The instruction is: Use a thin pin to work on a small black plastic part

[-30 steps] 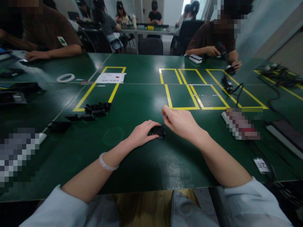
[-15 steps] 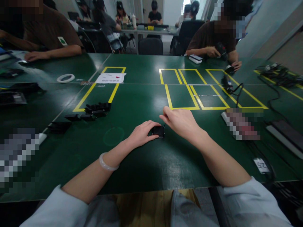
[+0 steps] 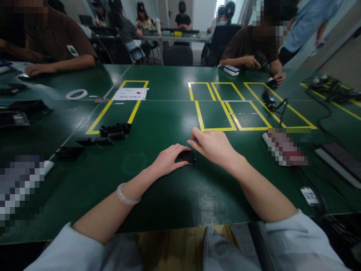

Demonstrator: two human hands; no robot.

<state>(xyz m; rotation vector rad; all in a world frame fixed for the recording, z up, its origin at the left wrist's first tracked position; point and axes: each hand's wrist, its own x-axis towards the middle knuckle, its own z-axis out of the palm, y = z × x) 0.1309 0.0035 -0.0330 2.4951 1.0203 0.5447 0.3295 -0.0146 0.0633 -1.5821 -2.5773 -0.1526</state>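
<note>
A small black block-shaped part (image 3: 188, 157) lies on the green table (image 3: 169, 199) in front of me. Its left side is gripped by my left hand (image 3: 168, 160), thumb at the near edge and fingers over the far edge. Just above the part's far right corner is my right hand (image 3: 216, 145), closed in a fist. It is wrapped round a thin dark screwdriver-like tool, mostly hidden by the fingers. Several similar black parts (image 3: 115, 131) lie in a group to the left.
Yellow tape outlines (image 3: 217, 129) mark the table beyond my hands. A paper sheet (image 3: 130, 93) and a white tape roll (image 3: 76, 94) lie far left. Cables (image 3: 328, 88) and a pixelated device (image 3: 286, 146) are at right. Two people sit across the table; one holds a dark power tool (image 3: 262, 61).
My left hand keeps its hold on the black part. The tool's thin shaft, visible earlier by the part's corner, is now barely seen below my right hand. A standing person in blue shows more at back right.
</note>
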